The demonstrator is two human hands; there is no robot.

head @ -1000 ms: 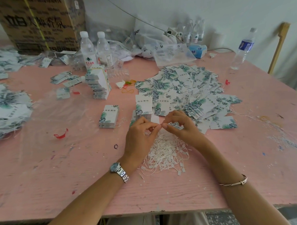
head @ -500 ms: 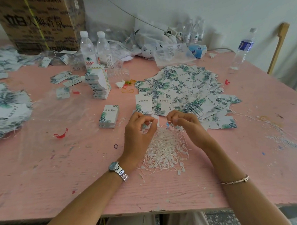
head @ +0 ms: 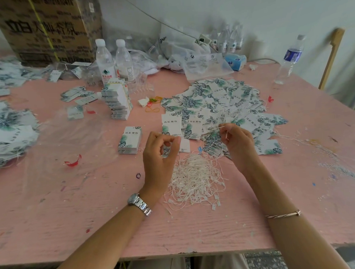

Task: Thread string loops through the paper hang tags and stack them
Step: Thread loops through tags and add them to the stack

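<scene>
String [head: 219,128] pinched in right hand [head: 239,144] points leftward, nearly level.

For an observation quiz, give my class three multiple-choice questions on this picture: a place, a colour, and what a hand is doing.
1. Where is the string heap? A on the floor; B between the left hand and right hand; C in a drawer.
2. The table is: A pink; B green; C grey.
3. The right hand: A lies flat; B lifts a cup; C pinches a string.
Answers: B, it lies on the table between them; A, its bare top is pink; C, fingertips grip the string.
</scene>
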